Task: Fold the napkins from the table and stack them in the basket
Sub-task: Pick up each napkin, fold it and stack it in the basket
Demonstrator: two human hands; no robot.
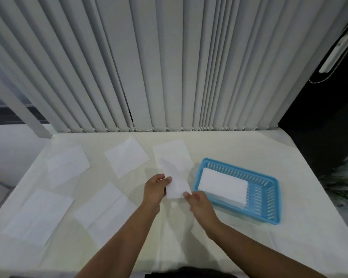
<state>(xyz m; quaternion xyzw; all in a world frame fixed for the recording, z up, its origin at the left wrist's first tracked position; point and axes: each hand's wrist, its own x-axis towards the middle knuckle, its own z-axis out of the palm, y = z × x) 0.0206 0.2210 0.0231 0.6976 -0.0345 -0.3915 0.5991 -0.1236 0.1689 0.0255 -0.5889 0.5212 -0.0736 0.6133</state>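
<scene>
Cream-covered table (pixel 249 247), blue basket (pixel 269 197) at right, perhaps five flat napkins (pixel 127 159) spread left

Both forearms run off the bottom edge, so nothing past them shows. The left hand (pixel 156 189) covers the near-left edge of the folded napkin (pixel 176 182), and the thumb of the right hand (pixel 199 203) hides its near-right corner; how many layers it has is too faint to tell. Right of the hands, the napkin stack (pixel 223 186) hides much of the blue basket (pixel 269 199) floor, and its count is unreadable. Far right of the hands, a blurred greenish plant (pixel 346 185) is cut by the frame edge. Below the wrists, a dark shape (pixel 189 273) is cut off.
</scene>
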